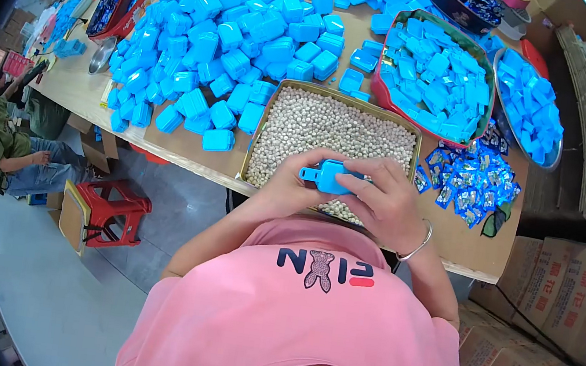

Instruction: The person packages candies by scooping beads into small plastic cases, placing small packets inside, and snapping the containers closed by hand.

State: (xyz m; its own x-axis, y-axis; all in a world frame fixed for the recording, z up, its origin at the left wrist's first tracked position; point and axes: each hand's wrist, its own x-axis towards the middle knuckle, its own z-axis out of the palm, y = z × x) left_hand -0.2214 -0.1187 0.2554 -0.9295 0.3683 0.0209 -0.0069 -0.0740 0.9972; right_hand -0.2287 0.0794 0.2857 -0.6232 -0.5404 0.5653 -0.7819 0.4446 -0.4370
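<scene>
Between my two hands, over the near edge of a rectangular tin (262,121) full of small pale beads, is a small blue plastic case (331,177) with a slotted tab on its left end. My left hand (296,183) grips the case from the left, its fingers at the top edge. From the right, my right hand (387,199) has its thumb and fingers closed on the case. What lies inside the case cannot be made out.
Blue cases (234,64) are heaped at the back left. A red-rimmed tin (378,83) and a metal bowl (555,158) hold blue pieces. Blue packets (474,181) lie right. A seated person (9,146) and a red stool (111,211) are left; cartons (567,293) stand right.
</scene>
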